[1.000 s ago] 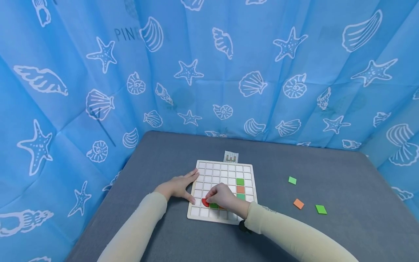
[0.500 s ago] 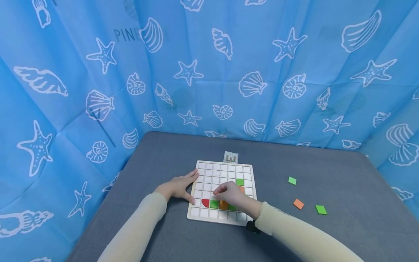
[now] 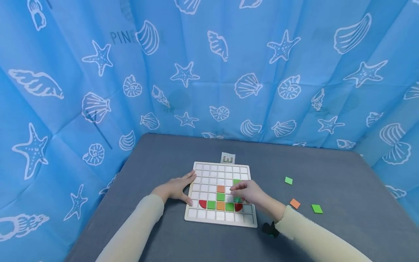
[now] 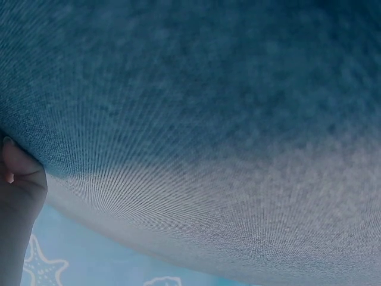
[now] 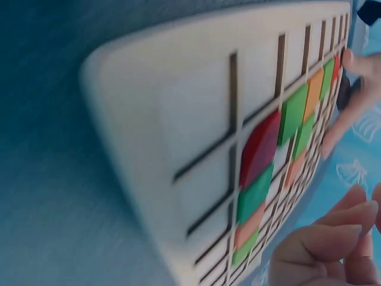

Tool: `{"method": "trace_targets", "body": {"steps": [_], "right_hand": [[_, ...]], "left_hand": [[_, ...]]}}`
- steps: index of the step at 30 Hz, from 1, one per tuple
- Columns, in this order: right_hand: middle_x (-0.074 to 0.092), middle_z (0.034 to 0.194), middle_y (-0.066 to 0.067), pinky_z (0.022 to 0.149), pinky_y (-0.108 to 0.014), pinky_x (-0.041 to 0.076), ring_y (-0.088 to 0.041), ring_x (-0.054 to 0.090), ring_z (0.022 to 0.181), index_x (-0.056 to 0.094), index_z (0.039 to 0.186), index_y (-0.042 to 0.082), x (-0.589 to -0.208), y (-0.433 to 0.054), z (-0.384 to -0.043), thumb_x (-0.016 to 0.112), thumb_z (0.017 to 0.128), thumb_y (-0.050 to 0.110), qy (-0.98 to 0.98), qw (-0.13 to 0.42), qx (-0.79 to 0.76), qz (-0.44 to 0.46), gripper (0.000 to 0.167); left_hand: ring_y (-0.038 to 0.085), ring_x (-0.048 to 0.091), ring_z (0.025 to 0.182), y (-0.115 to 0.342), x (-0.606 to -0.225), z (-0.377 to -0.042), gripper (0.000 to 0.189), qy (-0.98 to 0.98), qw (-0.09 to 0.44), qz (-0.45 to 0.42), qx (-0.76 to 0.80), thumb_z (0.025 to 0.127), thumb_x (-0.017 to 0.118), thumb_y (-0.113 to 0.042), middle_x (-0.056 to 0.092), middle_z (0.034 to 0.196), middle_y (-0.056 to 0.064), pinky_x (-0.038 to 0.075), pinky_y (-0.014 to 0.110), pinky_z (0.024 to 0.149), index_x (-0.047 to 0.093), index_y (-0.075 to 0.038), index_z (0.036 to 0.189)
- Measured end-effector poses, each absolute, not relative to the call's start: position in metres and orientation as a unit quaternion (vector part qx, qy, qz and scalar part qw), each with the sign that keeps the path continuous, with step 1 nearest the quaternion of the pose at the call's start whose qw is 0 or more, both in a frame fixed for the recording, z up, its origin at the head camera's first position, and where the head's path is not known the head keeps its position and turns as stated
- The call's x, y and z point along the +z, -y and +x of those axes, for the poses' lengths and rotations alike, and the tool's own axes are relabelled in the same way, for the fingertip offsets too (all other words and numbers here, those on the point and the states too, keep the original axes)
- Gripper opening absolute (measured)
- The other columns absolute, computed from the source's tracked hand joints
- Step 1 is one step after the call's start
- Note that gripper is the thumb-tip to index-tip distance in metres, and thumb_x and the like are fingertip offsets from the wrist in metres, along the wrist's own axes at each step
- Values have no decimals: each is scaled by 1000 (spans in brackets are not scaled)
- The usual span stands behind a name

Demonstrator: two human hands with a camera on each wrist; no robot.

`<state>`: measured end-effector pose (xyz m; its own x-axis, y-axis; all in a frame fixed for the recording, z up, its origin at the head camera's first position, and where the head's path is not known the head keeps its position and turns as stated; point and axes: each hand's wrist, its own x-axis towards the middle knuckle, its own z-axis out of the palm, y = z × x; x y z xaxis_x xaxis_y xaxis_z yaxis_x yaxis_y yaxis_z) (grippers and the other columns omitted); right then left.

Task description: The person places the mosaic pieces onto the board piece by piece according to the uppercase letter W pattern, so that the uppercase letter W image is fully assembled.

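A white grid board (image 3: 211, 220) lies on the grey table. Spread over its left edge, my left hand (image 3: 175, 188) touches it with thumb and fingers. My right hand (image 3: 252, 193) hovers above the board's right side, fingers bent, with nothing visible between them. Along a lower row sit a red rounded tile (image 3: 203, 204), a green tile (image 3: 211, 205), an orange tile (image 3: 220, 206), another green tile (image 3: 230, 206) and a dark red tile (image 5: 261, 149). Green and orange tiles rise in a middle column and a right column, the latter partly covered by my right hand.
Loose on the table to the right are a light green tile (image 3: 288, 180), an orange tile (image 3: 294, 203) and a green tile (image 3: 316, 209). A small printed card (image 3: 227, 158) lies at the board's far edge. A blue shell-patterned curtain (image 3: 196, 91) hangs behind the table.
My right hand has moved rightward from the red tile at the lower left, uncovering the lower row and middle column. The left hand has stayed at the board's edge. The head view has shifted slightly.
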<state>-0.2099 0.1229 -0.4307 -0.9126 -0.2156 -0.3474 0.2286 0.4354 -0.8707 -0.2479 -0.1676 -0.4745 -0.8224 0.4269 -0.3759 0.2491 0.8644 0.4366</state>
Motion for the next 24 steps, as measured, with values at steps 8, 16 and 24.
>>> {"method": "trace_targets", "body": {"steps": [8,16,24], "right_hand": [[59,77,-5,55,-30,35,-16,43,58,68,105,-5,-419,-154,-213,66,92,8,-824,200,-530,11,19],[66,93,-10,65,-35,43,-23,53,73,65,113,-5,-409,-182,-221,65,93,13,-828,194,-526,13,27],[65,106,-10,81,-45,48,-26,57,90,60,123,-6,-397,-222,-228,63,96,20,-827,233,-511,-38,38]], "left_hand": [[32,19,145,167,-477,-250,111,-937,239,173,189,72,82,-49,4,163,-5,25,53,110,17,-20,158],[33,19,145,167,-475,-249,111,-936,240,176,189,72,82,-49,4,163,-4,25,54,110,17,-20,158],[32,18,145,166,-473,-247,111,-934,243,179,192,72,82,-49,4,163,-3,24,53,111,17,-19,158]]}}
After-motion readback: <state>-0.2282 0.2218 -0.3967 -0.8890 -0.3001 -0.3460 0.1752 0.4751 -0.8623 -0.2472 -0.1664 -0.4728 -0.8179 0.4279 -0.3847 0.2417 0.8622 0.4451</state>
